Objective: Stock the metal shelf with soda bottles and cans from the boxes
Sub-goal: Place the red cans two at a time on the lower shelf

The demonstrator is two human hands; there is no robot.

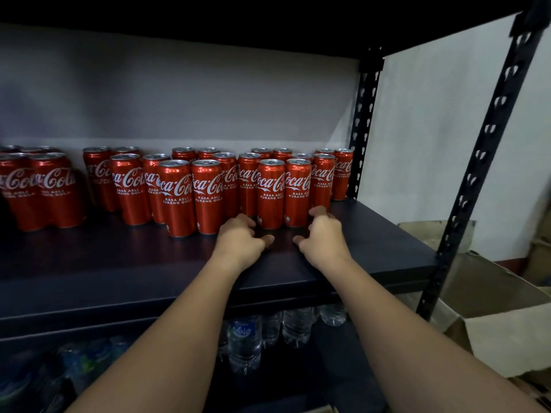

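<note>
Several red Coca-Cola cans stand in rows on the dark metal shelf (372, 251). Two of them stand side by side at the front, the left can (270, 194) and the right can (297, 192). My left hand (242, 237) rests on the shelf just left of the left can's base, fingers loosely curled, thumb in front of the can and apart from it. My right hand (323, 234) mirrors it beside the right can's base, its fingertips close to the can. Neither hand wraps a can.
A separate group of cans (44, 192) stands at the far left. Clear water bottles (245, 341) fill the shelf below. An open cardboard box (504, 320) sits on the floor at the right, past the black slotted upright (477, 174). The shelf's front strip is bare.
</note>
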